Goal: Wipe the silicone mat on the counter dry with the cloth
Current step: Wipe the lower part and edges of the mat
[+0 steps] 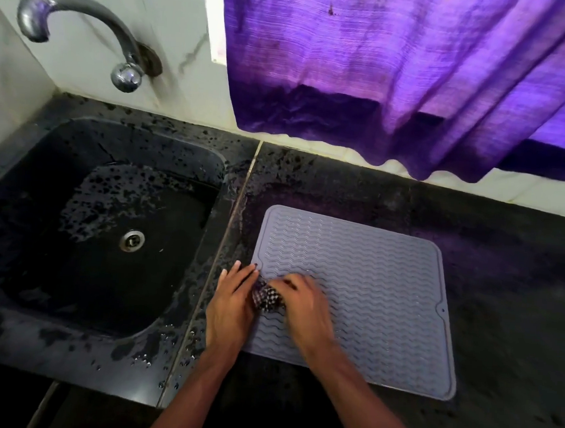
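- The grey silicone mat (369,285) lies flat on the dark counter (507,293), just right of the sink (88,288). Both hands are at its near-left corner.
- My right hand (305,306) has its fingers curled over the bunched checked cloth (267,299) and presses it onto the mat. The hand is blurred, so I can't make out the thumb.
- My left hand (231,306) lies open with its fingers straight and spread. It rests on the mat's left edge and the counter, touching the cloth but holding nothing.
- To wipe well, I would keep the left hand flat as an anchor, since a thin mat will probably creep or buckle under a push.
- I would run the cloth along the wavy ridges rather than across them, so it reaches the grooves where water sits.
- A cloth balled this tight covers little. Spreading it wider should dry more with each pass.
- Most of the mat, to the far and right, looks untouched, so I judge the job is at an early stage.
- Water drops (180,356) bead on the seam and sink rim, just left of the mat. Dragging the cloth through them would wet it again.
- The purple curtain (415,73) hangs over the counter's far edge, well clear of the mat. The tap (88,20) is far left, out of the way.
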`<action>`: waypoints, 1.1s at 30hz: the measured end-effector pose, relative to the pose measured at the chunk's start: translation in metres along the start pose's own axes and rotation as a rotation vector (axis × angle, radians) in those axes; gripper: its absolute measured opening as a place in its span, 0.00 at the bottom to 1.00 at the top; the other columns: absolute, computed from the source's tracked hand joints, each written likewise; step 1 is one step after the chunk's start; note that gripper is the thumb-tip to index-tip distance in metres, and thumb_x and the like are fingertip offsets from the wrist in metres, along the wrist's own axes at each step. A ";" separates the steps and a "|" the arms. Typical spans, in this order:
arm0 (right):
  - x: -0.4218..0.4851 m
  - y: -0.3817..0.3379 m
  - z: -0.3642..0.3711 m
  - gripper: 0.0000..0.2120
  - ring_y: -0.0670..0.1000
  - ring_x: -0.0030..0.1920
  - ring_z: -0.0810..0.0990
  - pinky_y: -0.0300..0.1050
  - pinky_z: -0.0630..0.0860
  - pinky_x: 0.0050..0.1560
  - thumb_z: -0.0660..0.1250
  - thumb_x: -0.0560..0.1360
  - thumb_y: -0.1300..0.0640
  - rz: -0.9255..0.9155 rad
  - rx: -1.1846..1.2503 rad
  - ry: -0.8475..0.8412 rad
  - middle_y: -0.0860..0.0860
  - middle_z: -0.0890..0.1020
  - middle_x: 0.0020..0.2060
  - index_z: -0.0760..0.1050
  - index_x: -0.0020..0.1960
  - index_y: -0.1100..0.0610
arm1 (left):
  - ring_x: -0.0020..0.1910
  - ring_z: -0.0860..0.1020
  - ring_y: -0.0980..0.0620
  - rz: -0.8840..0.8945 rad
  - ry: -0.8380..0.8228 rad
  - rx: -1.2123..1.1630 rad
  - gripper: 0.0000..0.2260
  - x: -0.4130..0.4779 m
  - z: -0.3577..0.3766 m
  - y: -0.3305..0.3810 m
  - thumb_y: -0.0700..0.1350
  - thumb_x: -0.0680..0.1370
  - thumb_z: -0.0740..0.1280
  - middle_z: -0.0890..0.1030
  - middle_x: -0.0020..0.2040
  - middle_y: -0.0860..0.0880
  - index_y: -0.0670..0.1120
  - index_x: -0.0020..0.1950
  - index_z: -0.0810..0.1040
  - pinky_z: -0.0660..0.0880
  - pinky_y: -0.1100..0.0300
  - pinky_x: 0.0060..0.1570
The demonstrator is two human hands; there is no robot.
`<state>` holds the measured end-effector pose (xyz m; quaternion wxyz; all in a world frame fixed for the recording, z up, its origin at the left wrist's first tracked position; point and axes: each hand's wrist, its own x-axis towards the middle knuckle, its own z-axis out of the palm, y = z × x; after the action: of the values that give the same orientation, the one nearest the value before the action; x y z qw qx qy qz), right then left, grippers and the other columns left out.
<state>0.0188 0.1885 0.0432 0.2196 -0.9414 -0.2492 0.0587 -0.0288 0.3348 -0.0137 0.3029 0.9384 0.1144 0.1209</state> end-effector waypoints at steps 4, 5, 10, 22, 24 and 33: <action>-0.018 0.028 -0.005 0.30 0.55 0.51 0.78 0.53 0.79 0.46 0.71 0.63 0.68 0.021 -0.082 0.016 0.48 0.79 0.51 0.76 0.60 0.45 | 0.72 0.71 0.44 0.072 -0.002 0.114 0.26 0.001 0.002 -0.008 0.26 0.68 0.74 0.80 0.67 0.43 0.39 0.66 0.80 0.49 0.62 0.79; -0.024 0.043 -0.011 0.32 0.54 0.51 0.79 0.52 0.80 0.46 0.74 0.61 0.68 0.059 -0.088 0.022 0.47 0.80 0.51 0.76 0.60 0.44 | 0.72 0.71 0.44 0.083 0.000 0.124 0.28 0.000 0.002 -0.008 0.25 0.68 0.74 0.79 0.67 0.44 0.39 0.66 0.80 0.51 0.61 0.79; -0.070 0.124 -0.057 0.39 0.57 0.54 0.79 0.54 0.78 0.53 0.74 0.52 0.73 0.285 -0.075 0.072 0.51 0.80 0.54 0.78 0.60 0.49 | 0.72 0.71 0.44 0.122 0.018 0.134 0.31 -0.002 0.000 -0.006 0.23 0.64 0.75 0.79 0.67 0.44 0.39 0.66 0.80 0.60 0.55 0.76; -0.080 0.151 -0.094 0.32 0.56 0.49 0.80 0.36 0.70 0.55 0.66 0.56 0.80 0.429 0.069 0.239 0.55 0.83 0.50 0.81 0.56 0.57 | 0.66 0.78 0.45 -0.112 0.022 -0.119 0.25 0.014 0.009 0.034 0.28 0.72 0.66 0.78 0.67 0.46 0.42 0.68 0.79 0.77 0.47 0.63; -0.047 0.120 -0.068 0.35 0.54 0.54 0.79 0.43 0.73 0.59 0.67 0.58 0.78 0.329 0.092 0.211 0.51 0.81 0.53 0.79 0.60 0.53 | 0.65 0.78 0.45 -0.078 0.017 -0.083 0.24 0.015 0.013 0.034 0.29 0.72 0.67 0.79 0.67 0.46 0.41 0.68 0.79 0.77 0.47 0.63; 0.024 0.030 -0.011 0.25 0.57 0.56 0.76 0.53 0.75 0.52 0.68 0.69 0.68 0.060 0.038 0.078 0.53 0.80 0.53 0.77 0.62 0.50 | 0.64 0.76 0.46 0.081 0.062 0.189 0.25 0.017 0.023 0.027 0.29 0.66 0.72 0.81 0.63 0.42 0.38 0.63 0.81 0.67 0.49 0.72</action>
<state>0.0552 0.1724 0.0401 0.2451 -0.9457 -0.2110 0.0334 -0.0019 0.3056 -0.0130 0.2041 0.9624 0.0966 0.1507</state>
